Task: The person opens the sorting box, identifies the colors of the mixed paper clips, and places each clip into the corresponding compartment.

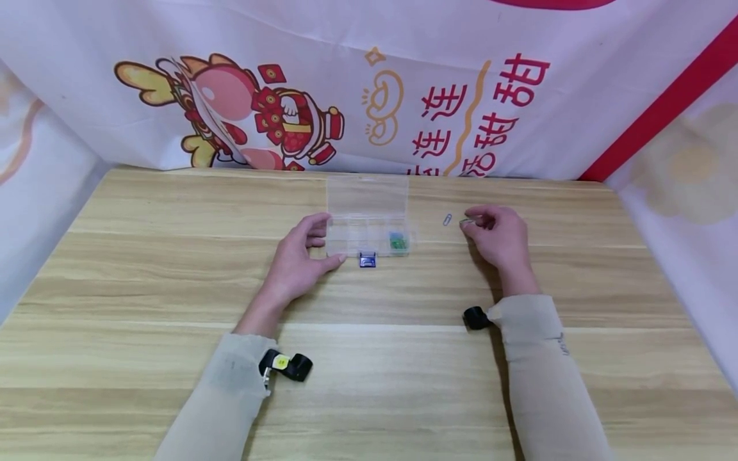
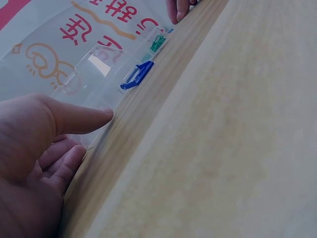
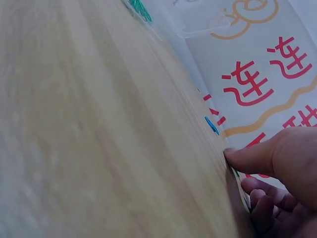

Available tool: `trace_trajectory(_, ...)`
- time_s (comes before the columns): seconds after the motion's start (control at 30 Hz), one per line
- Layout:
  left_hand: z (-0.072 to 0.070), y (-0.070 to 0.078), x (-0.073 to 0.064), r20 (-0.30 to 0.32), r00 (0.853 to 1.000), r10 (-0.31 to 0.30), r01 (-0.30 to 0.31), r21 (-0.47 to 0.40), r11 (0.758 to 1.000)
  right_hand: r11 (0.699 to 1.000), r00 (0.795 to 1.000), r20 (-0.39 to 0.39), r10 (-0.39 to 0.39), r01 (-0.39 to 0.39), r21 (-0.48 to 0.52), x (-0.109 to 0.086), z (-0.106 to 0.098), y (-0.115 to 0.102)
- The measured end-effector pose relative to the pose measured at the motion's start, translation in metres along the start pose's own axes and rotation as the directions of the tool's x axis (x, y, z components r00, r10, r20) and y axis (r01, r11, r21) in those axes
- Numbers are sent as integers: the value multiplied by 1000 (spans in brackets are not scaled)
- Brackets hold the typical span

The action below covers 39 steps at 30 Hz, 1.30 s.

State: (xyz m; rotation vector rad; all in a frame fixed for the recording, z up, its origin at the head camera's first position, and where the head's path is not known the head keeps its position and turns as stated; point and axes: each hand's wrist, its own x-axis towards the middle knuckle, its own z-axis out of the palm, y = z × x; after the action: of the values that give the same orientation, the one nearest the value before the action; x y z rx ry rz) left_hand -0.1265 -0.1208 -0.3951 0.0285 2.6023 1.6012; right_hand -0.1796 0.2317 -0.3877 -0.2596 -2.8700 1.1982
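Observation:
A clear plastic compartment box (image 1: 346, 238) lies on the table with its transparent lid (image 1: 367, 197) raised at the back. Green paper clips (image 1: 398, 242) fill its right-hand compartment, with something light blue behind them. A blue latch (image 2: 137, 75) hangs at the box's front edge. My left hand (image 1: 296, 259) holds the box's left end, thumb at the front corner and fingers along the side. To the right of the box, my right hand (image 1: 498, 238) pinches a small greenish paper clip at the tabletop, mostly hidden by the fingertips. Between box and right hand lies a blue paper clip (image 1: 447, 219).
The wood-grain table (image 1: 380, 384) extends in front of the box and to both sides. A white printed cloth (image 1: 357, 83) hangs along the back edge of the table. Black wrist-camera mounts (image 1: 475, 318) sit at both cuffs.

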Motion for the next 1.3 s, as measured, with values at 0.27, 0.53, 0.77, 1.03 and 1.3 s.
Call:
trace_trajectory(0.27,0,-2,0,1,1000,6,-6,5,1000,999,1000,-23,-6,5,-38,-1,2,-3)
trace_trajectory(0.53,0,-3,0,7,1000,-1,1,17,1000,999,999,-13,41,-41,-19,-2,2,-2)
trace_trajectory(0.77,0,-2,0,8,1000,5,-5,19,1000,996,995,-29,94,-94,4,-2,1,-2)
trace_trajectory(1.03,0,-2,1,8,1000,12,-13,17,1000,996,997,-19,80,-81,-31,-3,0,-4)
trace_trajectory(1.3,0,-1,1,11,1000,4,-4,30,1000,998,997,-27,70,-69,8,-3,2,-3)
